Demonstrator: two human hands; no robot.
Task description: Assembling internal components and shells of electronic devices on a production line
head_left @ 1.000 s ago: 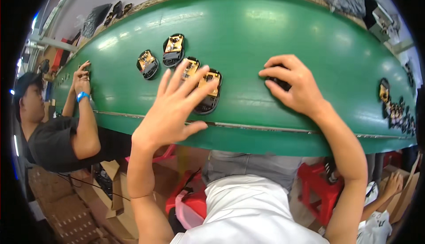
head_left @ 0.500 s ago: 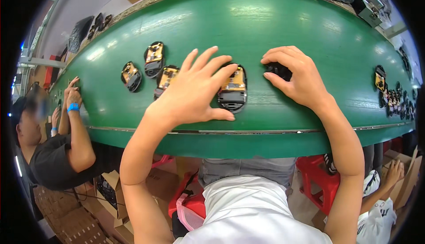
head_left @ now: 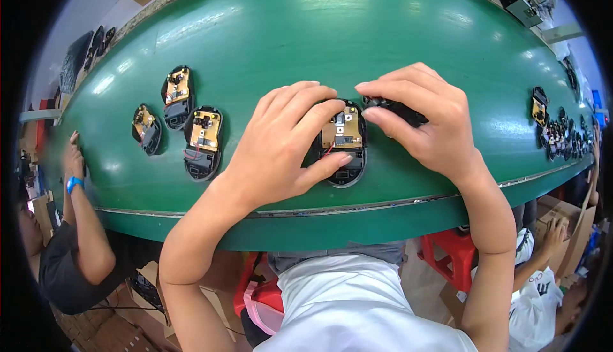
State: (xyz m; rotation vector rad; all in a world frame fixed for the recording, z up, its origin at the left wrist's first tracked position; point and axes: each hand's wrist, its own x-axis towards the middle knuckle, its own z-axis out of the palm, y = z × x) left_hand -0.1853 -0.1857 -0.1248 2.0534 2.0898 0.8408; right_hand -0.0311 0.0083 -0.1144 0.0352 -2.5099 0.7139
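An opened computer mouse (head_left: 342,136), with a tan circuit board and a black lower housing, lies in front of me on the green table (head_left: 287,39). My left hand (head_left: 271,141) is curled over its left side, fingertips near the top and thumb on the lower part of the board. Close to its upper right edge is my right hand (head_left: 431,119), its fingers closed around a dark black piece (head_left: 402,110) mostly hidden in the palm. Thumb and forefinger of that hand point at the mouse's top corner.
Three more opened mice (head_left: 203,141) lie to the left of my left hand. Several others are clustered (head_left: 559,138) at the far right. A co-worker's arm with a blue wristband (head_left: 75,183) rests at the left table edge. Red stools (head_left: 447,256) stand below.
My right hand has come left, right up to the mouse with the black piece. My left hand's spread fingers have drawn in, and its thumb now lies on the mouse. The view has shifted.
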